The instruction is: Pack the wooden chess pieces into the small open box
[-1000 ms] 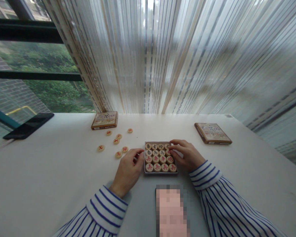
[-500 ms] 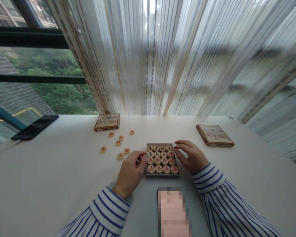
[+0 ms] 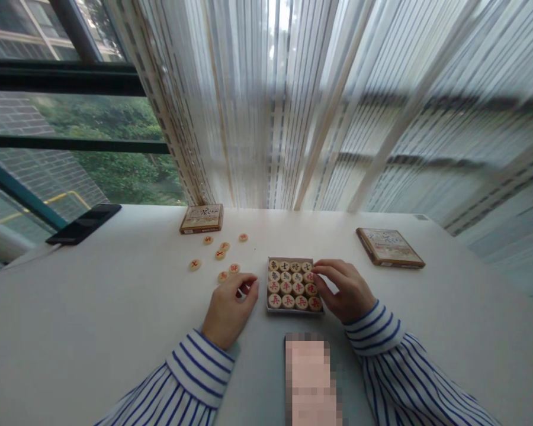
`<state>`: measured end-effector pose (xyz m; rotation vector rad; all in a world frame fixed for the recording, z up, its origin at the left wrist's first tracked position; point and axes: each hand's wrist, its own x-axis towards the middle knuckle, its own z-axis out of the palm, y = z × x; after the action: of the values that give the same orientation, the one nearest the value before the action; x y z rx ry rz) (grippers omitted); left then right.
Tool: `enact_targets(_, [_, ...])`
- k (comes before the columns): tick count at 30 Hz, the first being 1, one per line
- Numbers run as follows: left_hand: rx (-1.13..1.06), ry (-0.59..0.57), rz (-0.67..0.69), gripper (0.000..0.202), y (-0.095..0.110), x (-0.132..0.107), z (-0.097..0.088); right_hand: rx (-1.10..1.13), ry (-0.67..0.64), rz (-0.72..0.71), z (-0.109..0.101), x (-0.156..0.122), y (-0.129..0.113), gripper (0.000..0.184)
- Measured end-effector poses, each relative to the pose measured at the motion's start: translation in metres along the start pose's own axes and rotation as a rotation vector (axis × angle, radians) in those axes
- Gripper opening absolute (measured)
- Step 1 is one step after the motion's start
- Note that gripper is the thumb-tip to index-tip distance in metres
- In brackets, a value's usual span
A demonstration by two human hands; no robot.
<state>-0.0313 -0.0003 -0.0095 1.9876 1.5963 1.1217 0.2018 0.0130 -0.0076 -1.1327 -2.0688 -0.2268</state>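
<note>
A shallow square box point(image 3: 295, 312) holds rows of round Chinese chess pieces point(image 3: 288, 301), red and black characters facing up. My left hand point(image 3: 230, 307) is to the left of the box, apart from it, its thumb and index fingertips curled together with no piece visible between them. At the box's right side is my right hand point(image 3: 347, 290), thumb and fingers apart, the fingertips over the right edge beside the end pieces. Several loose red-marked pieces point(image 3: 195, 265) lie on the white table point(image 3: 128, 296) beyond my left hand; two of them are close to its knuckles.
One box lid point(image 3: 202, 219) with printed artwork lies at the back left, and a similar printed box point(image 3: 389, 247) at the back right. A black phone-like device point(image 3: 85, 225) with a cable sits at the far left. In front of me is a blurred-out phone point(image 3: 311, 378).
My left hand has drawn back left from the box edge. My right hand's fingertips have come in over the box's right edge. The view has shifted slightly.
</note>
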Motion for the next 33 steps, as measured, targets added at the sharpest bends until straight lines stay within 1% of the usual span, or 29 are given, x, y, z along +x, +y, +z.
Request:
enact_targets(5, [0.022, 0.077, -0.018, 0.018, -0.008, -0.005, -0.021, 0.023, 0.005, 0.005, 0.002, 0.002, -0.011, 0.013])
enact_targets(8, [0.053, 0.116, -0.041, 0.019, -0.013, -0.005, -0.037, 0.035, -0.037, 0.012, 0.004, 0.007, -0.021, 0.016])
enact_targets(11, [0.085, 0.103, -0.052, 0.022, -0.020, 0.001, -0.049, 0.028, -0.093, 0.018, 0.007, 0.014, -0.032, 0.019])
enact_targets(13, [0.116, 0.078, -0.052, 0.023, -0.025, 0.007, -0.053, 0.019, -0.122, 0.031, 0.010, 0.020, -0.040, 0.020])
enact_targets(15, [0.156, 0.073, -0.048, 0.027, -0.032, 0.012, -0.054, 0.018, -0.147, 0.043, 0.014, 0.026, -0.048, 0.021])
enact_targets(18, [0.210, 0.079, -0.032, 0.031, -0.042, 0.015, -0.049, 0.025, -0.185, 0.036, 0.022, 0.030, -0.058, 0.023])
enact_targets(22, [0.254, 0.034, -0.032, 0.035, -0.053, 0.011, -0.044, 0.031, -0.169, -0.007, 0.029, 0.027, -0.065, 0.022])
enact_targets(28, [0.293, -0.045, -0.032, 0.034, -0.055, 0.010, -0.042, 0.048, -0.092, -0.041, 0.028, 0.021, -0.064, 0.020])
enact_targets(33, [0.268, -0.082, -0.049, 0.029, -0.054, 0.012, -0.042, 0.034, -0.067, -0.060, 0.026, 0.018, -0.061, 0.021])
